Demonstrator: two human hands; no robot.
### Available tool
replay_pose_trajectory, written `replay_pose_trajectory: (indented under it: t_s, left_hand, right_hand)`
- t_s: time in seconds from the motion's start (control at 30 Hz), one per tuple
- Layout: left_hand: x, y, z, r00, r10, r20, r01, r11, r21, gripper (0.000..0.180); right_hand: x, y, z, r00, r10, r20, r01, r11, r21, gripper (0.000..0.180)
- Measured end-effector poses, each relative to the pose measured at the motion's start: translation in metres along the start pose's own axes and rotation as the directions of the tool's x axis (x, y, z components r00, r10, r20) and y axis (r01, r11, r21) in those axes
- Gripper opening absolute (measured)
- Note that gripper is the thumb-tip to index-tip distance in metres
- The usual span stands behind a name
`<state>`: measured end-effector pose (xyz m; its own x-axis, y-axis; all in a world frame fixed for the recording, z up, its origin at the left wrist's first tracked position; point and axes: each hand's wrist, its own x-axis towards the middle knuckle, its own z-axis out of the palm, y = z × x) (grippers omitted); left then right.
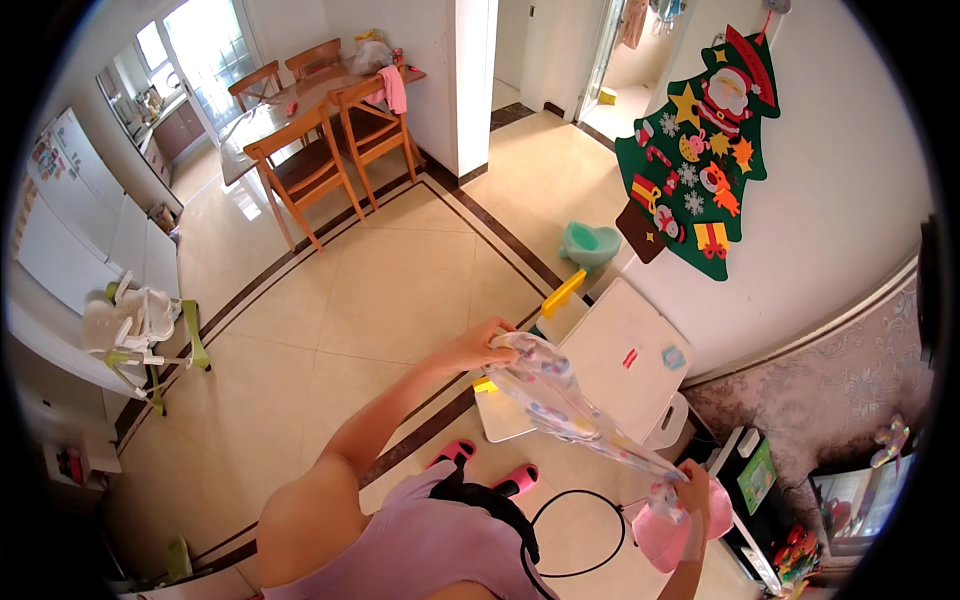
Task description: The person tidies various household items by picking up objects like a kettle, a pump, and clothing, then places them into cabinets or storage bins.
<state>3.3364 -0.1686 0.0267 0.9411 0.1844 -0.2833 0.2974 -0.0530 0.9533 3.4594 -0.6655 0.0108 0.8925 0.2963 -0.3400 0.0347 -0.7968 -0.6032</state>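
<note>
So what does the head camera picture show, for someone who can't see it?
A person's left hand and right hand stretch a pale patterned cloth garment between them, above a small white plastic table on a beige tiled floor. A green felt Christmas tree hangs on the wall.

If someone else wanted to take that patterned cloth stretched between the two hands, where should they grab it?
Probably at the free middle of the patterned cloth, coming from above. It hangs taut in a slanted band from the left hand down to the right hand, so both ends are taken. The middle span is narrow and bunched, which seems easy to pinch around, with the small white table below it.
</note>
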Motion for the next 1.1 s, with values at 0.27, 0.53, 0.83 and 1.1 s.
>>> replay_pose_trajectory:
  t_s: [0.27,0.53,0.83,1.1]
  left_hand:
    - [0.074,-0.022,0.093,0.982,0.148,0.116,-0.097,0.928,-0.361,0.017]
    - [0.101,-0.158,0.177,0.872,-0.323,0.367,0.459,0.281,-0.843,0.027]
    - [0.012,-0.043,0.027,0.984,0.023,0.174,0.121,0.632,-0.765,0.032]
    - [-0.004,-0.056,-0.246,0.778,0.473,-0.413,-0.403,0.881,0.250,0.081]
  right_hand:
    - [-0.167,-0.007,-0.050,0.982,0.077,0.170,-0.150,0.870,0.470,0.043]
    - [-0.139,0.030,-0.044,0.983,0.165,-0.074,-0.133,0.936,0.325,0.019]
    - [0.074,-0.259,0.152,0.679,-0.693,0.243,0.576,0.707,0.410,0.050]
    - [0.161,-0.544,0.282,0.304,-0.796,0.523,0.712,0.555,0.431,0.042]
